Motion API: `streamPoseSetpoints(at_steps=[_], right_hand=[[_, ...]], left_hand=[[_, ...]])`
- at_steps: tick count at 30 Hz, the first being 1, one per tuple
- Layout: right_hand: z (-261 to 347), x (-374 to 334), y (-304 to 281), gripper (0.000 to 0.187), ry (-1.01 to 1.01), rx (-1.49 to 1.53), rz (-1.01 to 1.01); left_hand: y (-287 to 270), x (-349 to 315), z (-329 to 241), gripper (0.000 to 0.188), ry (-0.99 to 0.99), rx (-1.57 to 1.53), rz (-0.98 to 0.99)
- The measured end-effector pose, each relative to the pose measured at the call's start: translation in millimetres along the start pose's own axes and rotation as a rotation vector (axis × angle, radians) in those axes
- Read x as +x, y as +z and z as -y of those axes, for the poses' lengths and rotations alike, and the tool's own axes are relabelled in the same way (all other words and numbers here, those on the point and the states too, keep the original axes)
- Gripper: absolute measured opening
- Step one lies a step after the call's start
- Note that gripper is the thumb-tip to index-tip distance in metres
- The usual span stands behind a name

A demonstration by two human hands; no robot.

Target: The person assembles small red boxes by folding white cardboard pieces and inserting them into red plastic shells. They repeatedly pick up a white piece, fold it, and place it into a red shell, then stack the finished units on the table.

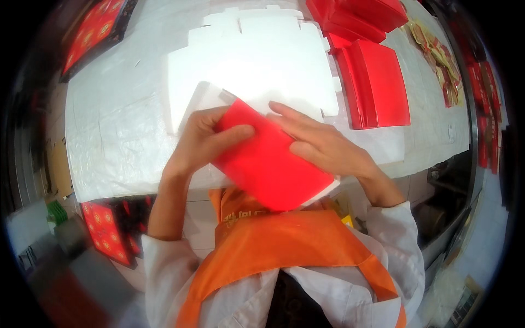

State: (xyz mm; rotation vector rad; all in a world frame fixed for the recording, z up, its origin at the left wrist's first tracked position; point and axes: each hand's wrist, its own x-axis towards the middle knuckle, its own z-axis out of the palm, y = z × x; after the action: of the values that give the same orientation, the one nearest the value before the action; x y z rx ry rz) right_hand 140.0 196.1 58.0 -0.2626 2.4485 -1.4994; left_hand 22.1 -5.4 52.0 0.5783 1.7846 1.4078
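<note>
A red cardboard piece point(268, 158), white on its inner side, is tilted between my hands above the table's near edge. It looks like a part-folded box. My left hand point(205, 139) grips its upper left part, thumb on the red face and fingers behind it. A pale flap sticks out beyond those fingers. My right hand point(322, 139) lies along the upper right edge, its fingers stretched out and its thumb against the red face. Beneath and beyond the hands, white unfolded box blanks point(251, 60) lie flat on the table.
Red boxes point(383, 85) are grouped at the right of the covered table point(120, 136). Packets point(437, 60) lie along its far right edge. A patterned red-and-black box point(95, 35) stands far left; another point(109, 229) is below the near left edge.
</note>
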Motion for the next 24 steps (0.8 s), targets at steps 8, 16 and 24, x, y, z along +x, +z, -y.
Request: streamPoseSetpoints(at_steps=[8,16,24], right_hand=[[8,-1,6,0.044,0.177,0.305,0.004],[-3,-6,13,0.044,0.065,0.420,-0.027],[-7,-17,-2,0.059,-0.029,0.274,0.101]], left_hand=[[7,-3,8,0.017,-0.002,-0.034,-0.031],[7,-5,10,0.016,0.019,-0.087,-0.014],[-30,10,-5,0.019,0.039,0.016,-0.065]])
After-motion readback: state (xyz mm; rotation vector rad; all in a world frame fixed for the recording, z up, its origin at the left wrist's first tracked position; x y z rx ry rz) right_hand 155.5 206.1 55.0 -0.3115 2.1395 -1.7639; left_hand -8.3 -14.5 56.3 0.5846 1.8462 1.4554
